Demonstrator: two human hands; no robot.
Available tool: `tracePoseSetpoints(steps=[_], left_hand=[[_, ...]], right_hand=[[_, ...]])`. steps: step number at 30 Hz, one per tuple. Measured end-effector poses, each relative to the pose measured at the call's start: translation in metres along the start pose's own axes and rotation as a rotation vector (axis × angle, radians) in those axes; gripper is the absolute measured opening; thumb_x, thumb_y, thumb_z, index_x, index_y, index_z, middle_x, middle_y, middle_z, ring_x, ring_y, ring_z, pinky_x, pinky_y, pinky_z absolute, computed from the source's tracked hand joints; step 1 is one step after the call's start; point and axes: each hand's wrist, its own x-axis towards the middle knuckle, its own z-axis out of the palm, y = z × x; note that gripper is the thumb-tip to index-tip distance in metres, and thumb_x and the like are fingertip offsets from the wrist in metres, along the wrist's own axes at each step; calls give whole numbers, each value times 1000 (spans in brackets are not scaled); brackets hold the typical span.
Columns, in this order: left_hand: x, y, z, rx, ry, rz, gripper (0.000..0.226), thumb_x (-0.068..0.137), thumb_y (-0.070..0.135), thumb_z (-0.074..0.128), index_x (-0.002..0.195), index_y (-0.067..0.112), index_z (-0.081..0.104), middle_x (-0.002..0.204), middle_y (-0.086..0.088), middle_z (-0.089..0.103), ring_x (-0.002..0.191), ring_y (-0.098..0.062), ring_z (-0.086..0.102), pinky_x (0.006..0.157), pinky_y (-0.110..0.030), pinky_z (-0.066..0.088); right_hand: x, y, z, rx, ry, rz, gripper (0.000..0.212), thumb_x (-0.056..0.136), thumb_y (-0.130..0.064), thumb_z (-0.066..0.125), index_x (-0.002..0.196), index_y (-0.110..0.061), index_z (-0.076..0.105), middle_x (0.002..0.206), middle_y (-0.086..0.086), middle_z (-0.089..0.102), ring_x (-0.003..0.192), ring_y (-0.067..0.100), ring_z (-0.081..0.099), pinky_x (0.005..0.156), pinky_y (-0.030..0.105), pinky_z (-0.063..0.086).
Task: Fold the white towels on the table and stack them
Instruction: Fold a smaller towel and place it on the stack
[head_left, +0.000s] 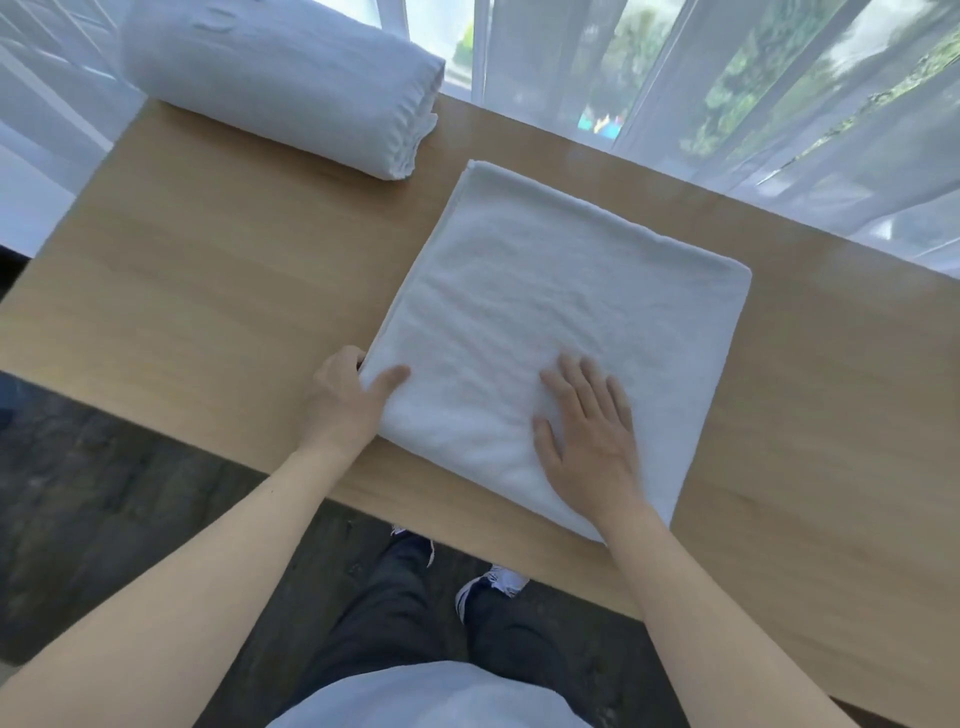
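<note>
The right hand (587, 436) lies flat, fingers straight, on the folded white terry towel (561, 312); the left hand (348, 400) pinches that towel's near-left corner, thumb on top.

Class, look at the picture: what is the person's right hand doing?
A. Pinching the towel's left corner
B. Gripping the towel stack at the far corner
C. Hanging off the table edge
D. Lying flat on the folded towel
D: the right hand lies with straight fingers flat on the folded towel, while the left hand holds its near-left corner.
</note>
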Motion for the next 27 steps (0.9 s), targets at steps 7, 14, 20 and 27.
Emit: tracePoseSetpoints(steps=[7, 14, 20, 27], left_hand=[[-8, 5, 8, 43, 85, 38, 36, 100, 52, 48, 108, 18, 51, 107, -1, 53, 96, -28, 55, 77, -44, 48], [-62, 35, 55, -327, 353, -347, 89, 89, 43, 70, 155, 18, 17, 157, -9, 23, 143, -32, 24, 114, -51, 30], [-55, 58, 75, -601, 287, -381, 65, 97, 20, 64, 148, 16, 24, 144, -7, 36, 117, -24, 52, 100, -41, 47], [42, 84, 52, -366, -1, -21, 46, 101, 25, 55, 143, 18, 38, 131, 2, 56, 118, -22, 56, 99, -34, 42]], right_hand=[[-10, 12, -1, -105, -28, 42, 59, 106, -43, 27, 160, -20, 21, 168, 1, 10, 156, 21, 1, 126, 44, -2], [-15, 19, 7, -163, -34, 134, 64, 105, -49, 14, 161, -22, 3, 169, 0, -3, 155, 19, -10, 126, 43, -5], [-16, 17, 9, -174, -47, 169, 64, 105, -49, 11, 161, -22, -2, 168, 0, -8, 155, 19, -12, 125, 43, -7], [-13, -50, 18, -12, -58, 512, 70, 104, -46, 18, 160, -15, -10, 168, 11, -10, 153, 29, -12, 125, 43, -4]])
